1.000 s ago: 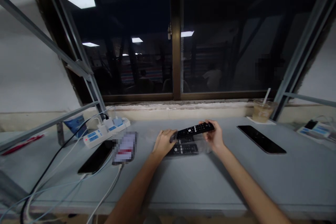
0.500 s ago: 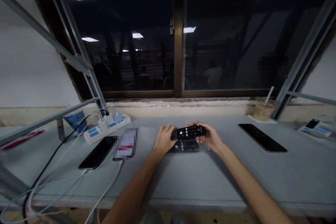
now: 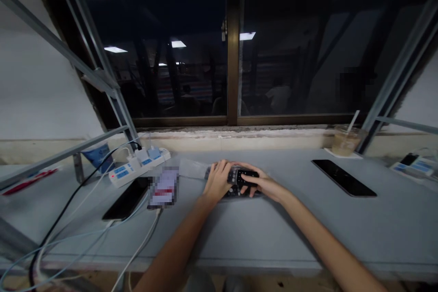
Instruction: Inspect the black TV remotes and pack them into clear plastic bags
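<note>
Head view: my right hand [image 3: 270, 186], pinching the remote [image 3: 238, 176], has slid it deeper into plastic [image 3: 192, 169] beneath my clasping left hand [image 3: 216, 181].

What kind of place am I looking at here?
Perhaps a shared workroom or dormitory; I can't tell which. A metal frame stands around the desk, the power strip feeds several cables, and the dark window reflects ceiling lights.

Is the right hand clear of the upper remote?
No, the right hand has its thumb across the upper remote, and the left hand covers part of it.
</note>
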A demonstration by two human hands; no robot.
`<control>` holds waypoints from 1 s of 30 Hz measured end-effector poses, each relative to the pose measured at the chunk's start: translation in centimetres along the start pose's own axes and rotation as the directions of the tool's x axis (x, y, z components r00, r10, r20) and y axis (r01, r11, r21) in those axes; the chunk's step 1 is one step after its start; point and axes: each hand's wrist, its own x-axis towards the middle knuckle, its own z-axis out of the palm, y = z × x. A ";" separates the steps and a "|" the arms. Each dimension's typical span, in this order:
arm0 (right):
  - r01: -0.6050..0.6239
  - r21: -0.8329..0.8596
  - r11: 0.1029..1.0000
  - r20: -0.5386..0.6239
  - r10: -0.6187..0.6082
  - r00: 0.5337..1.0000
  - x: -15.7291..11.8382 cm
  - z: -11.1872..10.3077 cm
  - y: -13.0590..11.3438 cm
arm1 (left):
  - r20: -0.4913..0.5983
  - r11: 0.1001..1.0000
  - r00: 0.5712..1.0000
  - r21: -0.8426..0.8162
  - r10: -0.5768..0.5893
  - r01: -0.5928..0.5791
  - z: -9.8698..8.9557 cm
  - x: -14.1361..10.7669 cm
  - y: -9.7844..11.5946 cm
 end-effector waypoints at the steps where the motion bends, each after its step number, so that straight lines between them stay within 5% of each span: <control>1: 0.018 0.000 1.000 -0.022 -0.018 1.000 0.0 -0.1 -0.1 | -0.007 1.000 1.000 -0.006 -0.014 0.014 0.0 0.0 -0.1; 8: 0.180 0.190 0.965 -0.311 -0.115 0.943 0.4 -1.8 -1.1 | 0.002 0.996 0.996 0.003 -0.087 0.087 -1.0 0.3 -1.5; 15: 0.149 0.418 0.896 -0.203 -0.068 0.977 -0.1 -2.5 -2.1 | -0.033 0.988 0.988 -0.052 -0.148 0.146 -0.5 0.3 -2.2; 23: 0.139 0.032 0.990 -0.164 -0.132 0.978 0.2 -2.6 -0.4 | 0.046 1.000 0.999 0.018 -0.008 0.007 -0.1 0.1 -1.8; 30: 0.112 -0.189 0.976 -0.080 -0.129 0.988 0.1 -2.0 -0.1 | 0.109 0.993 0.989 0.058 0.098 -0.104 -0.1 0.1 -0.5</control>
